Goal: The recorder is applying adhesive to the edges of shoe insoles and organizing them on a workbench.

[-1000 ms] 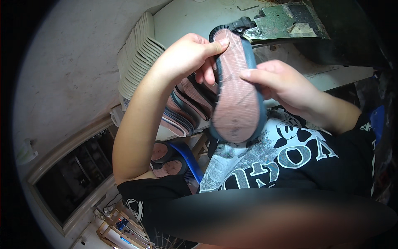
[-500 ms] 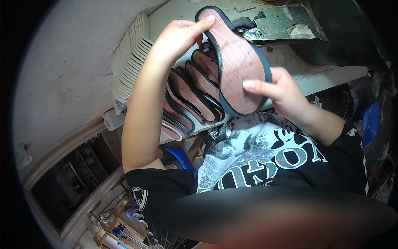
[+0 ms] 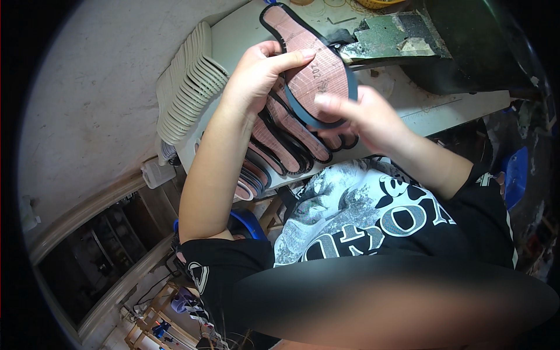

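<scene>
A pink shoe insole (image 3: 319, 74) with a dark edge is held up over the bench, its narrow end pointing to the far left. My left hand (image 3: 261, 73) is closed on its left edge, thumb on the pink face. At the wide near end is my right hand (image 3: 376, 119), thumb over the face near the rim; this hand is blurred and its other fingers are mostly hidden. Below the held piece, a row of overlapping pink insoles (image 3: 269, 150) with dark edges lies along the near side of the bench, partly covered by my left hand and the held insole.
A long stack of pale sole-shaped pieces (image 3: 189, 81) lines the left of the white bench (image 3: 431, 115). Beyond my right hand a green machine arm (image 3: 396, 36) reaches over the bench. A yellow basket (image 3: 380, 3) stands at the far edge. A blue bin (image 3: 252, 224) sits below.
Both hands and the held insole have moved; my left hand has slid from the narrow end to mid-edge. Printed marks now show on the pink face. The insoles beneath spread further right.
</scene>
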A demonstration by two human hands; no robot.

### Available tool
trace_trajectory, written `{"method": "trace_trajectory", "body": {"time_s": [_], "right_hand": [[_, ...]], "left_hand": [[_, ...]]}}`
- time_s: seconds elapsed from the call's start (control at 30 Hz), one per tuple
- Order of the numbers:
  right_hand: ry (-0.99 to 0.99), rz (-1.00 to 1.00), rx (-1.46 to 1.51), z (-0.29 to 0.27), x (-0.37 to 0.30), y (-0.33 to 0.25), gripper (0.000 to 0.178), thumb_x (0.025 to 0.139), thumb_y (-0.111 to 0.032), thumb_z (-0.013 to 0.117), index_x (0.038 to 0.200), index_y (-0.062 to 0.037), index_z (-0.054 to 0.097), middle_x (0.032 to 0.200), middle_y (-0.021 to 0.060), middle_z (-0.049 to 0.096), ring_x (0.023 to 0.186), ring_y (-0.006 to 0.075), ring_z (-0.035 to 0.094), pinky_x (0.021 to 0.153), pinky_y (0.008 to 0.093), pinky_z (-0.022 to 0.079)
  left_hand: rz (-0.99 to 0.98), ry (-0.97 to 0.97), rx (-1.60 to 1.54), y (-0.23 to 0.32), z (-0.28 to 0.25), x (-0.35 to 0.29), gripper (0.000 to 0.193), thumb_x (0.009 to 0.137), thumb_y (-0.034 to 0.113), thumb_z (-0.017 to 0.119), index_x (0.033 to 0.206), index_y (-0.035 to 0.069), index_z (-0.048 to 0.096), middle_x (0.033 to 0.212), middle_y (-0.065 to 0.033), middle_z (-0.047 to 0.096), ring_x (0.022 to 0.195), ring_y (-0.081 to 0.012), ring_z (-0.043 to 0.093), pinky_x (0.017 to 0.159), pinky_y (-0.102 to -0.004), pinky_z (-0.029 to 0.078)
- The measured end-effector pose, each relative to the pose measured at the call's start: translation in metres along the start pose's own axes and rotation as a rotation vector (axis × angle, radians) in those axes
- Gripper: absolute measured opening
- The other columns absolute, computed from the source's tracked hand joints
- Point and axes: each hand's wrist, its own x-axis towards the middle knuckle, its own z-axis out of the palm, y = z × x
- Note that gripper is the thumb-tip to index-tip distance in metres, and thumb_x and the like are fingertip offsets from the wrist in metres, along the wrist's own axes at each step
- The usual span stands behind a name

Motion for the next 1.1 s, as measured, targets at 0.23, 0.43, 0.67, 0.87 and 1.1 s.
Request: {"method": "trace_trajectory", "body": {"time_s": [0.23, 0.43, 0.67, 0.87, 1.1], "right_hand": [[-0.043, -0.071, 0.101, -0.004, 0.017, 0.002, 0.028, 0.091, -0.020, 0.061, 0.106, 0.0035, 0.062, 0.096, 0.0106, 0.067, 0.081, 0.0161, 0.068, 0.075, 0.0262, 0.055], [-0.021, -0.183, 0.210, -0.006, 0.034, -0.005, 0.028, 0.092, -0.018, 0.058, 0.104, 0.0066, 0.062, 0.092, 0.0126, 0.067, 0.079, 0.0181, 0.068, 0.074, 0.0276, 0.056], [0.104, -0.190, 0.251, 0.001, 0.039, -0.017, 0.033, 0.091, -0.024, 0.060, 0.103, 0.0063, 0.062, 0.091, 0.0136, 0.067, 0.075, 0.0187, 0.068, 0.069, 0.0267, 0.057], [0.156, -0.114, 0.168, 0.002, 0.035, -0.025, 0.040, 0.092, -0.034, 0.059, 0.104, 0.0041, 0.063, 0.092, 0.0134, 0.069, 0.079, 0.0189, 0.070, 0.066, 0.0240, 0.056], [0.141, -0.098, 0.165, 0.001, 0.033, -0.024, 0.038, 0.091, -0.033, 0.060, 0.102, 0.0035, 0.064, 0.091, 0.0153, 0.070, 0.079, 0.0195, 0.070, 0.069, 0.0251, 0.056]], "left_hand": [[-0.078, 0.236, 0.359, 0.012, -0.012, 0.019, 0.094, 0.065, 0.045, 0.081, 0.128, -0.014, 0.045, 0.125, -0.0299, 0.051, 0.124, -0.0338, 0.046, 0.106, -0.0432, 0.030], [0.118, -0.047, 0.337, 0.027, -0.019, 0.050, 0.097, 0.067, 0.037, 0.081, 0.139, -0.008, 0.035, 0.135, -0.0265, 0.045, 0.129, -0.0303, 0.043, 0.110, -0.0388, 0.026], [0.096, -0.370, 0.525, 0.038, -0.027, 0.071, 0.063, 0.070, 0.037, 0.079, 0.116, 0.000, 0.057, 0.111, -0.0096, 0.060, 0.109, -0.0194, 0.053, 0.097, -0.0310, 0.038], [0.072, -0.193, 0.605, 0.031, -0.037, 0.054, 0.064, 0.071, 0.042, 0.079, 0.110, -0.004, 0.058, 0.095, -0.0121, 0.064, 0.088, -0.0177, 0.061, 0.075, -0.0293, 0.050], [-0.108, 0.003, 0.607, 0.047, -0.018, 0.016, 0.072, 0.067, 0.053, 0.079, 0.101, -0.008, 0.061, 0.087, -0.0159, 0.067, 0.074, -0.0198, 0.065, 0.067, -0.0321, 0.053]]}}
